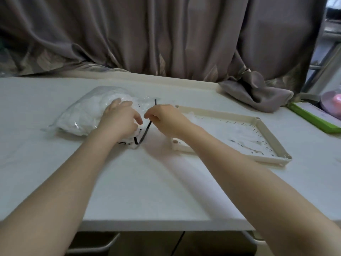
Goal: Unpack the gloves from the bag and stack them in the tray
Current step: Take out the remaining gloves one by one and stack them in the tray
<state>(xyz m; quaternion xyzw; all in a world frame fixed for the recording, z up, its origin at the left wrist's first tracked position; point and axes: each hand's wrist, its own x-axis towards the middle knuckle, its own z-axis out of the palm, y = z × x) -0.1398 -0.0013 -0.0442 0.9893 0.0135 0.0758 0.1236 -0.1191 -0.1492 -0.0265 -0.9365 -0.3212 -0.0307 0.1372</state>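
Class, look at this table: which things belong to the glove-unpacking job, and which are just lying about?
Belongs to the job:
bag of gloves
black strip
tray
left hand
right hand

Just lying about:
curtain
grey cloth
green board
pink thing

Bag (86, 113): clear plastic, puffed and crinkled, lying flat on the left part of the table, its mouth end toward the right, where a thin black strip (145, 131) runs along the edge.
Gloves (92, 118): a white bundle packed inside the bag, no single one told apart.
Tray (265, 134): cream, shallow, square, with rows of small holes in its floor; flat on the table, just right of the bag.
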